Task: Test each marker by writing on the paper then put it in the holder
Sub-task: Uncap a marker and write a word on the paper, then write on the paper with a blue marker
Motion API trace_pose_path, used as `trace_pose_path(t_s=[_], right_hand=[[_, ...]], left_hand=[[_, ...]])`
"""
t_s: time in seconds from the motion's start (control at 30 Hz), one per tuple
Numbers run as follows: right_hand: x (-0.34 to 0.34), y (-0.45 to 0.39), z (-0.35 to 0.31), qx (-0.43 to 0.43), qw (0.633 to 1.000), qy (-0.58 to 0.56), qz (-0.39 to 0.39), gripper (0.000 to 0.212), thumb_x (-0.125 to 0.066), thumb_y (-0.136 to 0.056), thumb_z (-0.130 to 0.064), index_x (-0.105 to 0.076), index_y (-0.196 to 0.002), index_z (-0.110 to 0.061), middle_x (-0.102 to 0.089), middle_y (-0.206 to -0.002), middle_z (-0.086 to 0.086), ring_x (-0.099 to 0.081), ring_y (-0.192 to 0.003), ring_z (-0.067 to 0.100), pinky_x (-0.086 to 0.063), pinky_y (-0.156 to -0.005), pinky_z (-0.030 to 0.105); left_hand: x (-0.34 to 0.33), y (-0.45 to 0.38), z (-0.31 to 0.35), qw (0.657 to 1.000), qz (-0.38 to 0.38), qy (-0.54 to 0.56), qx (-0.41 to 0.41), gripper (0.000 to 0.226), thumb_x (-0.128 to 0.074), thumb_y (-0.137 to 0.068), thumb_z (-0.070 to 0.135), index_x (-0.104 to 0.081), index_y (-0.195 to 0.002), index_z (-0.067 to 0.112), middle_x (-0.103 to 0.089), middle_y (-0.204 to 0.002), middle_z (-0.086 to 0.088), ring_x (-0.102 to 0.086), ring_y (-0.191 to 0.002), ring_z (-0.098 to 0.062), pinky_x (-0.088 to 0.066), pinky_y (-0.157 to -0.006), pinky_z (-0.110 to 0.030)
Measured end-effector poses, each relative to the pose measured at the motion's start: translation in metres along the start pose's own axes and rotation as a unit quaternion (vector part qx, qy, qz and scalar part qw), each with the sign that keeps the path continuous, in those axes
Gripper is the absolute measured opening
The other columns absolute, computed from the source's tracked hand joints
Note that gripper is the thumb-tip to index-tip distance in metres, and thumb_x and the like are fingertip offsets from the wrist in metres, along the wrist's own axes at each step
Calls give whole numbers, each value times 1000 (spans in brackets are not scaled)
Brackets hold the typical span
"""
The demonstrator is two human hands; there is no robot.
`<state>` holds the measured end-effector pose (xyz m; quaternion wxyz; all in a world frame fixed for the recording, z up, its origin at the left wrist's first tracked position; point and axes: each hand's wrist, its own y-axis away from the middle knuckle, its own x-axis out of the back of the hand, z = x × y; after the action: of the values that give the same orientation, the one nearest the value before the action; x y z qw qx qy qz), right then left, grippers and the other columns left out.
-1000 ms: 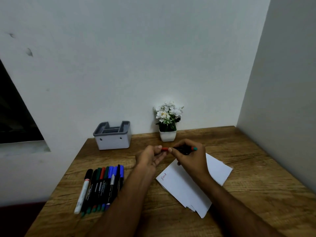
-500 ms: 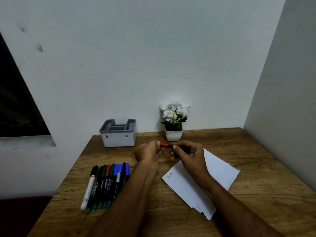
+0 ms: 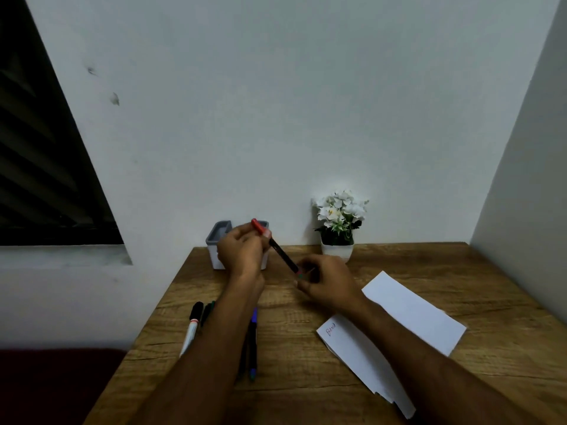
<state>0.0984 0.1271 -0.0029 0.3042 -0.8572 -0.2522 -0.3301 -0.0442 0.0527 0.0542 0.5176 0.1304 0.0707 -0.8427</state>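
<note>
My left hand (image 3: 241, 250) grips a black marker with a red cap (image 3: 280, 251) just below the cap, raised in front of the grey-and-white holder (image 3: 217, 239) at the back of the table. The marker slants down to the right, and the fingertips of my right hand (image 3: 328, 285) pinch its lower end. White paper (image 3: 408, 311) with a small red scribble lies to the right, partly under my right forearm. Several other markers (image 3: 252, 342) lie in a row at the front left, mostly hidden by my left forearm.
A white-barrelled marker (image 3: 191, 329) lies leftmost in the row. A small potted plant with white flowers (image 3: 339, 222) stands by the back wall, right of the holder. The wooden table (image 3: 460, 271) ends at walls behind and on the right.
Both hands moved left and back from above the paper. The left hand lifted the cap end up in front of the holder, so the marker now slants instead of lying level.
</note>
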Motion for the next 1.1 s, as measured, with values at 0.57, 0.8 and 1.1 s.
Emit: trace_pose_path(t_s=[0.57, 0.8, 1.1], right_hand=[[-30, -57, -26, 91, 989, 115, -22, 31, -63, -94, -19, -71, -123, -7, -71, -114, 9, -67, -102, 22, -58, -91, 37], [-32, -55, -23, 69, 990, 113, -44, 25, -62, -94, -18, -72, -114, -7, -73, -112, 9, -67, -99, 21, -58, -89, 36], [-23, -35, -37, 69, 993, 98, -21, 22, -66, -91, -19, -75, -107, -6, -76, -101, 9, -70, -91, 20, -60, -83, 39]], left_hand=[[-13, -88, 21, 930, -15, -246, -274, 31, -82, -75, 5, -73, -102, 14, -72, -89, 3, -63, -73, 3, -55, -73, -16], [-3, -91, -14, 929, -44, -273, -246, 25, -82, -75, 5, -73, -98, 7, -71, -86, 2, -68, -79, -8, -51, -69, -9], [20, -68, -6, 919, -15, -298, -258, 19, -78, -77, 4, -74, -94, 11, -73, -82, 2, -66, -73, -4, -54, -69, -14]])
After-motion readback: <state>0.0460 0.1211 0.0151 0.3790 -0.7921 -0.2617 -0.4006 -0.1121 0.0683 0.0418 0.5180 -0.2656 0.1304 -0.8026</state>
